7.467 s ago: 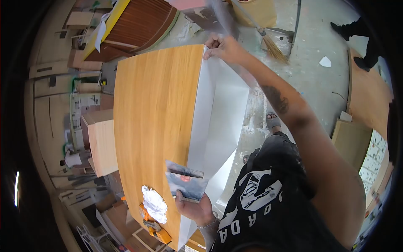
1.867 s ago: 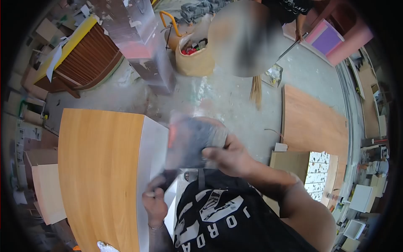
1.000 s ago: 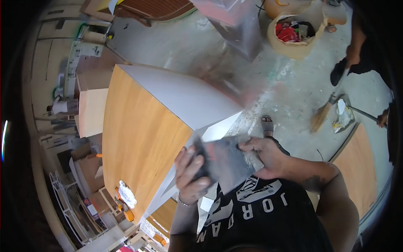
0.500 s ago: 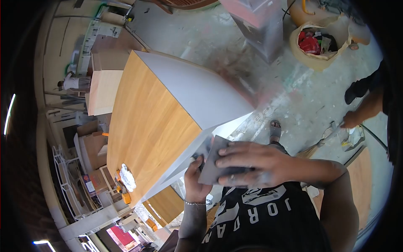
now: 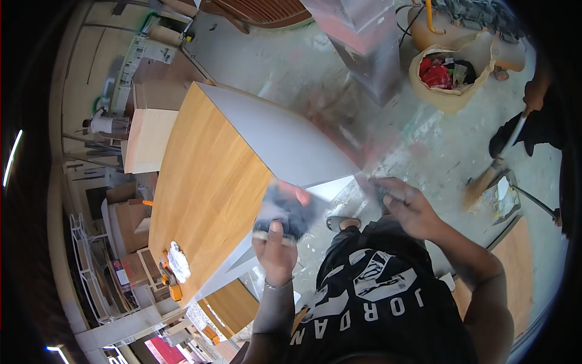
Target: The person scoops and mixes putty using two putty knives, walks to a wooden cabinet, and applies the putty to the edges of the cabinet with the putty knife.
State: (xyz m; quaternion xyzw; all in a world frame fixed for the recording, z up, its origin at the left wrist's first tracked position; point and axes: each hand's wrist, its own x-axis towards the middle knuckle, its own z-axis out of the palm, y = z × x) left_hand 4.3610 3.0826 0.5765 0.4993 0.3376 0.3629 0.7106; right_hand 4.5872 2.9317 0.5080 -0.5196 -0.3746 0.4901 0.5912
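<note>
Mid-frame evenly lit, bright. Strip light (image 5: 12, 158) glares at far left. Heavy fisheye: lines bow, corners black. Motion blur on right hand (image 5: 406, 206) and dark sheet (image 5: 284, 209) near centre; broom (image 5: 480, 187) smeared, right.

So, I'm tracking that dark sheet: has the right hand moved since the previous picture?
Yes. Against the near corner of the wooden top, the right hand has moved away to the picture's right, clear of the dark sheet in the left hand.

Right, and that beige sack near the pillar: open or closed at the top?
Open: the beige sack's mouth gapes, and red material shows inside.
</note>
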